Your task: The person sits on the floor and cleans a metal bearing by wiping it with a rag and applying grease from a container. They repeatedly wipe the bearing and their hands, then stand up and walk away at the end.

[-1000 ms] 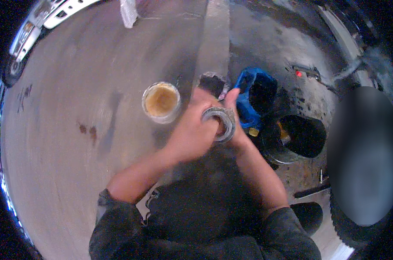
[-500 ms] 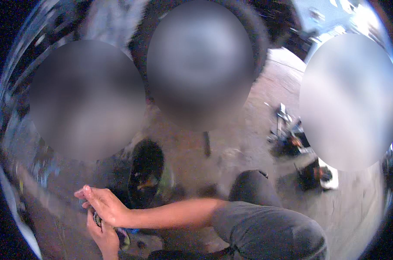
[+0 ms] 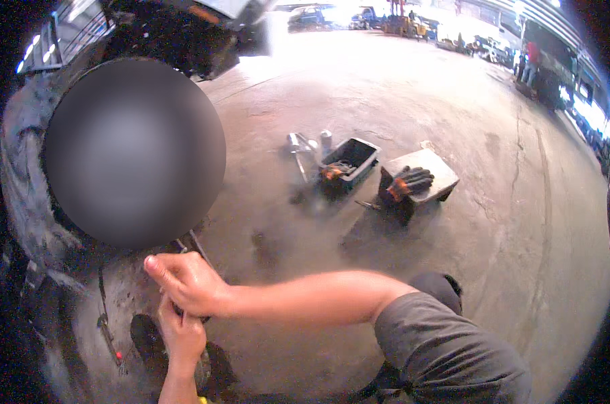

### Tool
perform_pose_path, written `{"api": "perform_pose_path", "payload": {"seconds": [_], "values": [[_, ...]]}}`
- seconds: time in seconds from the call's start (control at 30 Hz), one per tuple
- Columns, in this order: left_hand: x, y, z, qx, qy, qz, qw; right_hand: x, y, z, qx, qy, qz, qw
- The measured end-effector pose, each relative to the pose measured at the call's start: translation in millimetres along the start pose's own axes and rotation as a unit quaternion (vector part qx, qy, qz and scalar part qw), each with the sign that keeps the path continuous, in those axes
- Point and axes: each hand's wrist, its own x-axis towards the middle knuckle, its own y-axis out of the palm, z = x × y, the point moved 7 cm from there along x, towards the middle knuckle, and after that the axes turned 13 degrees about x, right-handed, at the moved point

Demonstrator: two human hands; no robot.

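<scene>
My right hand (image 3: 187, 279) reaches in from the right at the end of a bare forearm below a grey sleeve (image 3: 446, 350). Its fingers are curled in and the thumb points left; whatever the palm may hold is hidden. Directly below it, my left hand (image 3: 184, 337) comes up from the lower edge and presses against the heel of the right hand. The left fingers are bent and partly covered by the right hand, so anything between the two hands cannot be made out.
On the concrete floor ahead stand a dark open bin (image 3: 359, 158) with items inside and a low pale-topped box (image 3: 429, 172) bearing dark gloves (image 3: 413, 180). Metal tools (image 3: 298, 151) lie by the bin. A red-tipped tool (image 3: 108, 333) lies lower left. Parked vehicles (image 3: 318, 17) stand far back.
The view has swung right, bringing the bin and box nearer the middle. My hands stay together; the right fingers, looser before, are now curled in. A dark band-like thing between them no longer shows.
</scene>
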Motion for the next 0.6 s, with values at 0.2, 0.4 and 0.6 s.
{"api": "perform_pose_path", "payload": {"seconds": [0.2, 0.4, 0.6], "values": [[60, 165, -140, 0.077, 0.058, -0.027, 0.995, -3, -215, 49, 0.010, 0.040, -0.075, 0.996], [103, 255, -231, 0.155, 0.063, 0.021, 0.986, -6, -339, 76, 0.044, 0.051, -0.076, 0.995], [133, 293, -266, 0.223, 0.062, 0.092, 0.968, 0, -390, 61, 0.124, 0.117, -0.106, 0.980]]}}
